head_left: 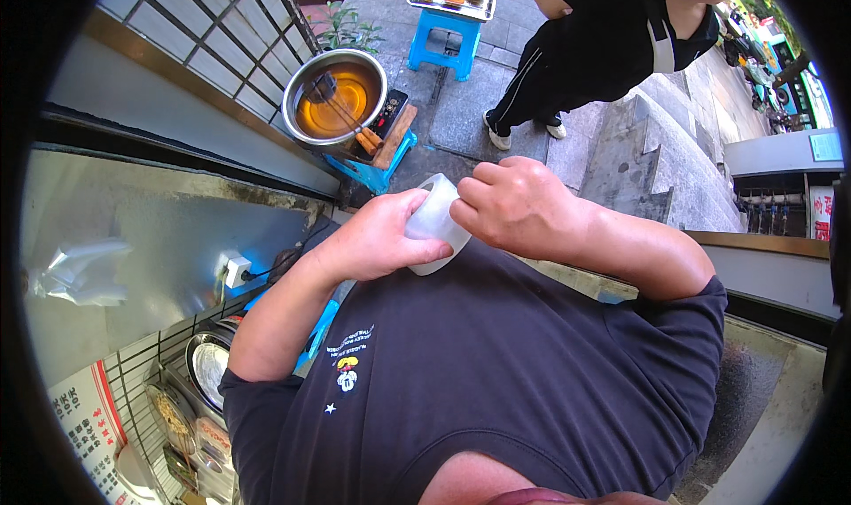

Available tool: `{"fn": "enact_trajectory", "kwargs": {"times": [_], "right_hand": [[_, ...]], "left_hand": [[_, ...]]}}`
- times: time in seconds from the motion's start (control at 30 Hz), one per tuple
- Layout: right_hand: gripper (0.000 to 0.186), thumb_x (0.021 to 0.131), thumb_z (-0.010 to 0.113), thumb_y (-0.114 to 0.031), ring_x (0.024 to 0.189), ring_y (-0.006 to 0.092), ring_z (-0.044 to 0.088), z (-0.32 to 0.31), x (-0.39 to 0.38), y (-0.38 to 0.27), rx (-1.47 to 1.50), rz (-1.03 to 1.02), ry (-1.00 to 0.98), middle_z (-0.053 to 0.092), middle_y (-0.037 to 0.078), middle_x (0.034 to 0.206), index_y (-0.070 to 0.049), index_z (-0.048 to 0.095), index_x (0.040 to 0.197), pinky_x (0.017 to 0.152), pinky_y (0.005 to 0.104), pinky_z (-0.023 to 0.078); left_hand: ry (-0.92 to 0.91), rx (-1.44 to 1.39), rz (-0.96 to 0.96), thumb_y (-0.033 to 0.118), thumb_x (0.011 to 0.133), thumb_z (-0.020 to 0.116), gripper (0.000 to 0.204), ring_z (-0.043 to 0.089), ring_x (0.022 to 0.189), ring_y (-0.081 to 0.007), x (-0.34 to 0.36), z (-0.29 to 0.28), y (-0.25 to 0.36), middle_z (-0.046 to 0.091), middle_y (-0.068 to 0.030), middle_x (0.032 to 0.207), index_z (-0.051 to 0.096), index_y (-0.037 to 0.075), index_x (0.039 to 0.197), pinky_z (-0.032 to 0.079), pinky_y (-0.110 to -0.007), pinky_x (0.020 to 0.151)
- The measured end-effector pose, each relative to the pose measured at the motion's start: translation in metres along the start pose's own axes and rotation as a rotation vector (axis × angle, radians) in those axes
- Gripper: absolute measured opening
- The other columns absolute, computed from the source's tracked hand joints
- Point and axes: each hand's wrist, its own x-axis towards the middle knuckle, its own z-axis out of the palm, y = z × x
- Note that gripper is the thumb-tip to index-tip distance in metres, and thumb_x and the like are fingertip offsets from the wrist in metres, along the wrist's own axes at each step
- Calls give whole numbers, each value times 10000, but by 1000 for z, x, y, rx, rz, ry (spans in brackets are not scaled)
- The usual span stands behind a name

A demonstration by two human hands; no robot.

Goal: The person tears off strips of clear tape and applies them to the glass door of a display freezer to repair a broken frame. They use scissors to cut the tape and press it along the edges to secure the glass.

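In front of my chest, my left hand (pixel 381 237) is wrapped around a translucent white cylinder (pixel 436 220), hollow at its upper end, with the thumb lying across its near side. It looks like plastic, but whether it is a cup or a roll I cannot tell. My right hand (pixel 519 204) is closed at the cylinder's right edge, with curled fingertips against it. Whatever those fingers pinch is hidden behind the knuckles.
Beyond my hands, a wide metal pot (pixel 306 133) of amber liquid holds wooden-handled tools, above a blue stool (pixel 377 177). Farther off, a tray (pixel 486 13) of browned food sits on another blue stool (pixel 456 40). A person in black (pixel 585 53) stands far right. A plugged socket (pixel 235 268) is left.
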Motion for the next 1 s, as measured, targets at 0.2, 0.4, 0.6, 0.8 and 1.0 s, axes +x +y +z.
{"fn": "enact_trajectory", "kwargs": {"times": [0.2, 0.4, 0.6, 0.8, 1.0], "right_hand": [[148, 760, 714, -180, 737, 211, 659, 12, -1, 0, 158, 121, 70, 621, 49, 766, -77, 626, 820, 602, 333, 539], [175, 702, 722, -165, 643, 185, 618, 15, -8, 1, 135, 137, 155, 592, 15, 769, -100, 605, 814, 512, 348, 497], [147, 750, 672, -165, 684, 144, 603, 10, -12, -7, -112, 30, 138, 581, 18, 783, -76, 623, 857, 548, 295, 472], [126, 740, 658, -175, 648, 133, 558, 14, -5, -6, -127, -25, 154, 507, 6, 742, -112, 558, 784, 544, 280, 441], [166, 737, 705, -169, 671, 186, 612, 14, -4, 1, 85, 95, 189, 558, 24, 710, -111, 550, 731, 558, 326, 494]], "left_hand": [[8, 33, 3, 299, 804, 789, 520, 690, 950, -234, -3, 0, 0, 706, -158, 1046, 612, -12, 1181, 538, -363, 857], [12, 5, -5, 314, 804, 794, 532, 690, 938, -226, -3, 1, 0, 709, -154, 1031, 613, -12, 1182, 540, -360, 844], [22, -5, -16, 318, 799, 800, 531, 685, 931, -213, 0, 0, 0, 711, -145, 1021, 616, -13, 1171, 539, -352, 835], [3, 32, -11, 319, 792, 801, 532, 687, 937, -224, 1, 0, 1, 709, -152, 1020, 616, -12, 1164, 538, -357, 841], [-29, 29, 31, 314, 803, 802, 524, 687, 951, -226, -4, 0, -2, 708, -151, 1033, 615, -10, 1169, 534, -354, 853]]}}
